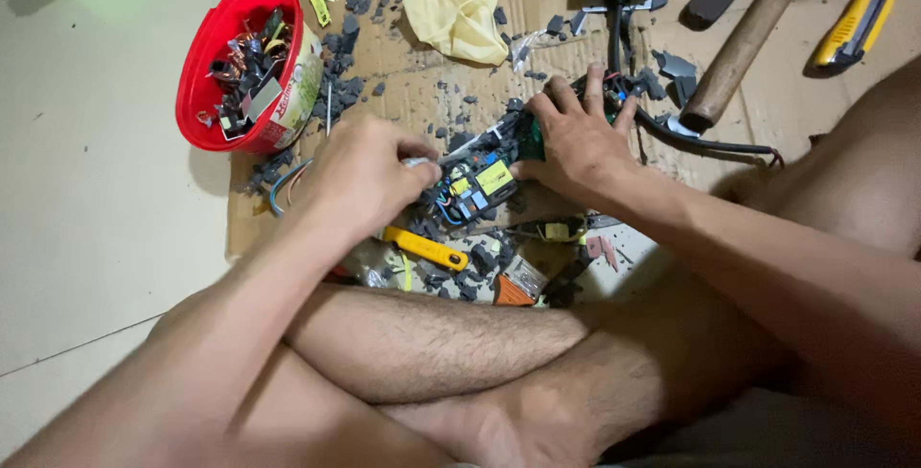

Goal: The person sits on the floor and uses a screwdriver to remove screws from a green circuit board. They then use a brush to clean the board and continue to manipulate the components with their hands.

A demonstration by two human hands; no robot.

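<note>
Centre of frame: circuit board (477, 185) with yellow and blue parts lies on the cardboard sheet (403, 84). Right hand (576, 137) is spread flat, pressing down the board's far end. Left hand (360, 175) is closed, pinching a thin metal tool at the near edge. Judgement: keep the board pinned and pry gently, low, away from the fingers. Red bowl (225, 36) of salvaged parts sits upper left.

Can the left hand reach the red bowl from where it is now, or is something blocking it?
Probably yes. The red bowl stands open on the floor just beyond the left hand, with only small dark fragments between. But that hand is closed on a tool at the circuit board, so it is not free.
</note>
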